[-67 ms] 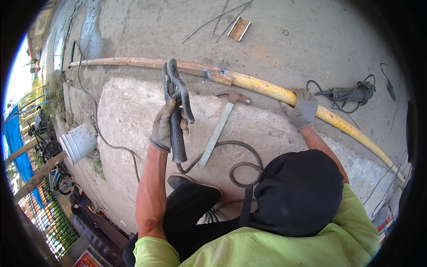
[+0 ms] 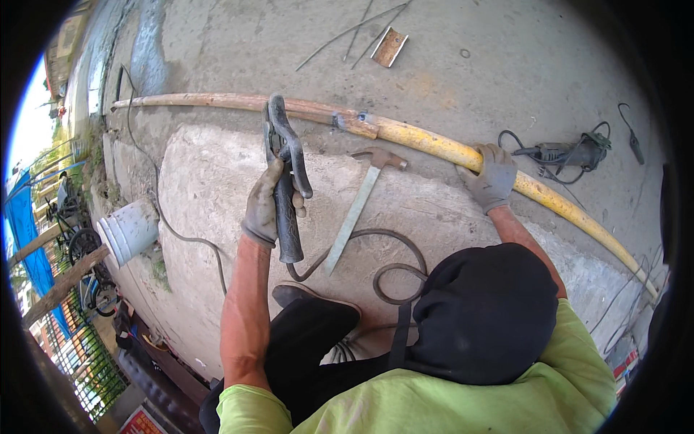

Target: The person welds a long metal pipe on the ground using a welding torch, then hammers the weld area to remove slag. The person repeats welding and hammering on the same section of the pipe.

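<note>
My gloved left hand [image 2: 266, 206] is wrapped round the black handle of a welding electrode holder [image 2: 291, 235], whose jaws point away from me. No rod shows in the jaws. A cable trails from the handle's lower end. My gloved right hand [image 2: 493, 177] grips the yellow length of a long pipe [image 2: 426, 143] lying across the ground. The pipe's left part is reddish-brown, and the two lengths overlap at a joint with dark marks. Between my hands, nearer to me, a hammer [image 2: 356, 213] with a rusty head and flat pale handle lies on the concrete.
An angle grinder [image 2: 567, 153] with its cord lies beyond my right hand. A rusty channel piece [image 2: 389, 48] and thin rods [image 2: 347, 30] are at the far side. A white bucket [image 2: 129, 231] lies at left. Loops of cable [image 2: 399, 269] and a black cloth-covered shape [image 2: 488, 315] are near me.
The electrode holder has tilted very slightly, its lever shifting a little left. My right hand, the pipe and the hammer have stayed put.
</note>
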`<state>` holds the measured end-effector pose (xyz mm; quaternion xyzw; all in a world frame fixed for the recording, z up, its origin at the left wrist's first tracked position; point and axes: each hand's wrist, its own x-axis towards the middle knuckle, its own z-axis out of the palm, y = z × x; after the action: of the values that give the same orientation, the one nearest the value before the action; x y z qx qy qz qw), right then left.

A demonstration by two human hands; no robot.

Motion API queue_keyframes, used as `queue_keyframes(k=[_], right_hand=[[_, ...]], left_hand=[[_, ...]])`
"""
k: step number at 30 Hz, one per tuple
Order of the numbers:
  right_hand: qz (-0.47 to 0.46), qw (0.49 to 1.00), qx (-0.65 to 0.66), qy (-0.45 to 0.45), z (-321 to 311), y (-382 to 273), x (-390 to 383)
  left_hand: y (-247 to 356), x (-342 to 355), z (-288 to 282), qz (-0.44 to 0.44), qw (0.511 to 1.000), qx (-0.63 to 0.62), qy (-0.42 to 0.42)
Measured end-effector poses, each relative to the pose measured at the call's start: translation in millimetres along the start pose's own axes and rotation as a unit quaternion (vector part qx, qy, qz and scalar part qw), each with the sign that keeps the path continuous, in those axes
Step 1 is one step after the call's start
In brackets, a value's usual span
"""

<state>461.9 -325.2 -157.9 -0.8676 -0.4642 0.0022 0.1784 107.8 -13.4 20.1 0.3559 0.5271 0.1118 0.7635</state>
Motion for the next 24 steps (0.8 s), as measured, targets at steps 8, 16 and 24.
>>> queue_keyframes(k=[8, 16, 24], right_hand=[[0.001, 1.0, -0.001, 0.008, 0, 0, 0], [0.003, 1.0, 0.003, -0.006, -4, -2, 2], [0.007, 1.0, 0.0, -0.009, -4, -2, 1]], left_hand=[[2, -4, -28, 0.006, 0.976, 0.199, 0.089], [3, -10, -2, 0.058, 0.95, 0.288, 0.104], [8, -16, 15, 0.112, 0.917, 0.365, 0.119]])
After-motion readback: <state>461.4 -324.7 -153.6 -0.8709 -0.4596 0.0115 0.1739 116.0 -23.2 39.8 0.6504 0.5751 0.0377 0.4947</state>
